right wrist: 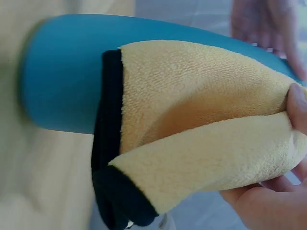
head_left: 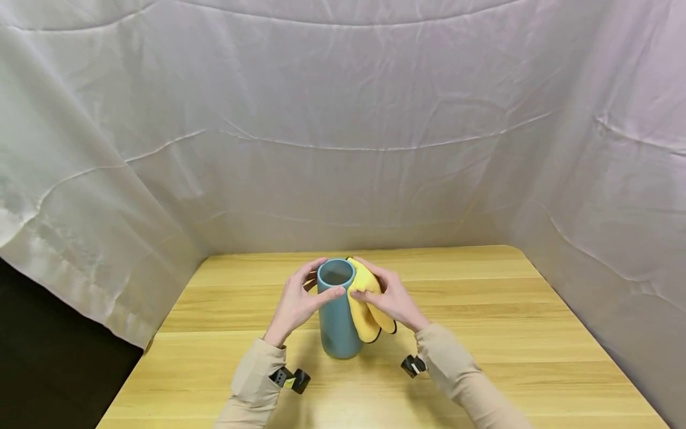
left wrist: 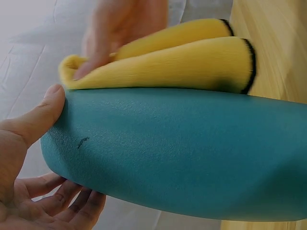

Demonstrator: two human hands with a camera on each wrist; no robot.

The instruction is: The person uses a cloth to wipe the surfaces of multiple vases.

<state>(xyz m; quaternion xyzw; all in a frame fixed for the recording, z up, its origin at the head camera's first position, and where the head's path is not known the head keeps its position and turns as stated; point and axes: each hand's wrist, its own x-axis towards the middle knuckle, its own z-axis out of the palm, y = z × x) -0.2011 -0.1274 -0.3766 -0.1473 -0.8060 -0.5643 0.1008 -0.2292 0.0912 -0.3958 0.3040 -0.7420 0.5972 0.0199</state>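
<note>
A tall blue-green vase [head_left: 340,333] stands upright on the wooden table, its round mouth facing up. My left hand [head_left: 297,298] grips it near the rim, thumb on the near side and fingers around the far left side. A folded yellow cloth [head_left: 363,319] with black edging is pinched in my right hand [head_left: 392,296], between thumb and fingers. The cloth lies against the vase's right side, and its lower ends hang down along the wall. A small dark mark [left wrist: 83,142] shows on the vase near the left thumb in the left wrist view.
The light wood table [head_left: 482,357] extends around the vase on all sides. Pale grey curtains [head_left: 364,179] enclose the back and both sides. A dark area [head_left: 53,351] shows beyond the table at the lower left. Each sleeve carries a small black wrist camera [head_left: 301,381].
</note>
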